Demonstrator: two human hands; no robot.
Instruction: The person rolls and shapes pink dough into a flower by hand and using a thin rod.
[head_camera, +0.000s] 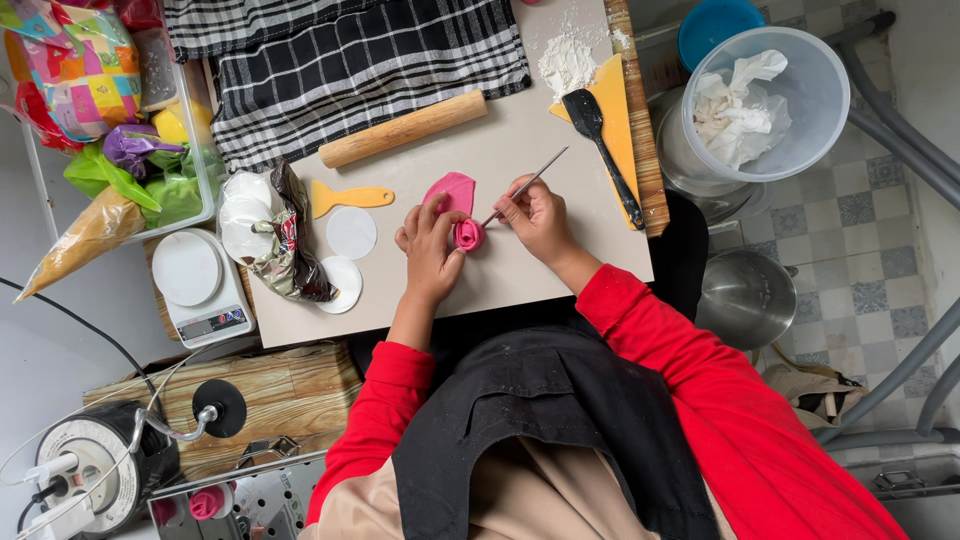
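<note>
Left hand (432, 248) fingers curl closed round a small pink fondant rose (468, 234), w/ thumb and fingertips pinching its sides; the rose is a tight rolled bud, deep pink, sitting mid-frame on the pale work board (560, 140). Right hand (538, 215) fingers are pressed together on a thin metal modelling tool (528, 185), pen-style grip; its lower tip reaches the rose, though whether it actually touches is hard to tell. Just behind the rose lies a flat pink fondant piece (452, 190), approx. touching it. Further out: white fondant discs (352, 232) left of centre, a yellow scraper (350, 197) above them, a wooden rolling pin (403, 129) toward upper centre, and a black spatula (600, 140) at upper right.
</note>
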